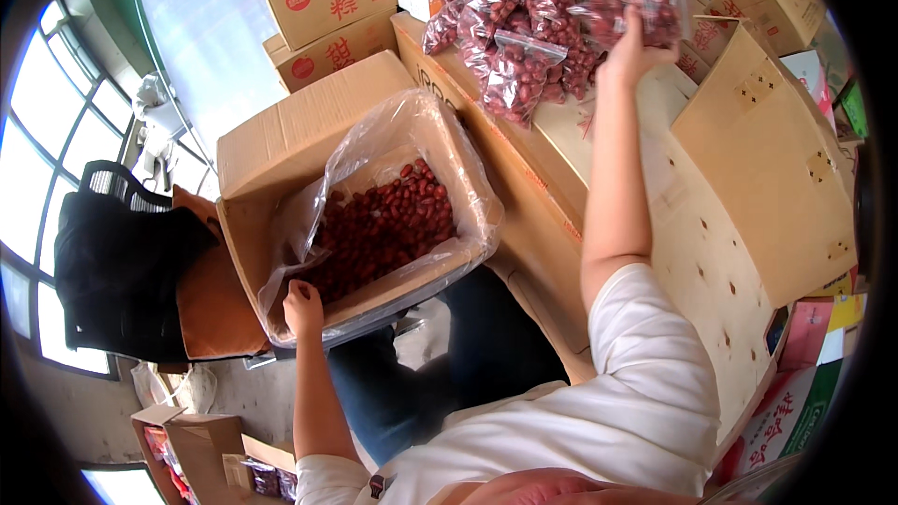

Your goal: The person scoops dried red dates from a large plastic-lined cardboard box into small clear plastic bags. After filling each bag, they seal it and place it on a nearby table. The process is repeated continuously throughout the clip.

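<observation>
I wear a white short-sleeved shirt [599,402], its sleeves ending above my elbows, so both forearms are bare down to the hands. My left hand [301,307] and right hand [629,51] carry no gloves, rings or watch that I can make out. Dark blue trousers [412,383] cover my legs, and a small dark tag [379,484] sits at the shirt's collar.

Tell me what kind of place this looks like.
Probably a storeroom or packing area for dried fruit. Stacked cartons fill it, an open box holds loose red dates, and the right hand adds a bag to sealed bags.
</observation>
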A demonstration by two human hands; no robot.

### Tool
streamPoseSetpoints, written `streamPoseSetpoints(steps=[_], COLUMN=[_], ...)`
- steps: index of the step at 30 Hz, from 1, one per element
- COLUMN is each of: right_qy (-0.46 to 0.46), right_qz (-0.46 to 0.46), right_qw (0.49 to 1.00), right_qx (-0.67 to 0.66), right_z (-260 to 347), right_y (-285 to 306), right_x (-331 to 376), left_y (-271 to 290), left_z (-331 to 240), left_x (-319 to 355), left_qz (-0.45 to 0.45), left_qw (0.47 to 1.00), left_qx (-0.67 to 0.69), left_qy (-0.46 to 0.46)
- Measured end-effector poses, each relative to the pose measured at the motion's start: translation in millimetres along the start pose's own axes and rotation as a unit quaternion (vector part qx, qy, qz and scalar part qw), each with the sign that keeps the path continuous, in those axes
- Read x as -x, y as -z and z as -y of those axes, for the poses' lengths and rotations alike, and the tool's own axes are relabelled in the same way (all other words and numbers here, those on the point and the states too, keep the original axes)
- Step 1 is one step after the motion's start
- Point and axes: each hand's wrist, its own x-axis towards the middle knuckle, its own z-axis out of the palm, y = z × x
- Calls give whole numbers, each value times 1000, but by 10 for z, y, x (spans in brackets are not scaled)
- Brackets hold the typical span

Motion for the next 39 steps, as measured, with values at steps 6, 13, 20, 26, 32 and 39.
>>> streamPoseSetpoints(steps=[6,13,20,26,32,39], right_qy=[155,-236,-125,-131,-313,-229], right_qz=[-2,426,390,388,544,607], right_qw=[955,673,734,745,527,449], right_qx=[252,557,542,527,573,614], right_z=[-570,-2317,-2364,-2149,-1377,-895], right_y=[393,1012,1158,1433,1489,1920], right_x=[-1362,-2365,-1456,-1703,-1379,-953], left_y=[63,-209,-5,4,73,-18], left_z=[-147,-119,56,-6,51,-62], left_x=[-18,-304,-119,-94,-65,-74], left_qz=[5,57,95,77,60,55], left_qw=[1000,998,994,996,997,997], left_qx=[-9,8,-29,-39,-47,-47], left_qy=[-8,-7,52,16,15,2])
